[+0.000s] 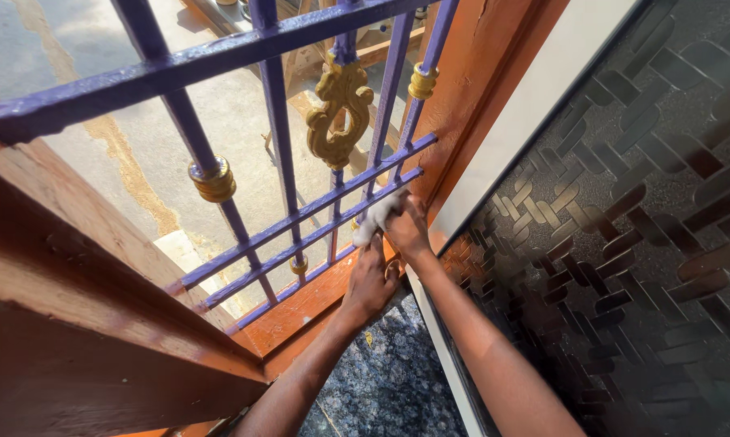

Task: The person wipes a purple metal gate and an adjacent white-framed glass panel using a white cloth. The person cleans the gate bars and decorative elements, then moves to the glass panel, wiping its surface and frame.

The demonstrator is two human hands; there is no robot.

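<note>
Cloth (377, 212), white, bunched against lower purple grille bars (300, 231), near orange window frame (470, 89). Your right hand (408, 231) clamped on cloth, fingers curled. Your left hand (370, 282) just below, resting on orange sill (296, 311), fingers together, touching cloth's lower edge. Gold ornament (339, 113) above; patterned glass pane (624, 226) crowds right side.

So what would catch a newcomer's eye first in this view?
Most striking is the purple metal window grille across the upper left, with a gold scroll ornament at top centre and a gold collar on a bar to its left. At centre, the right hand presses a white cloth against the lower crossbars, the left hand just below it over the orange wooden sill.
</note>
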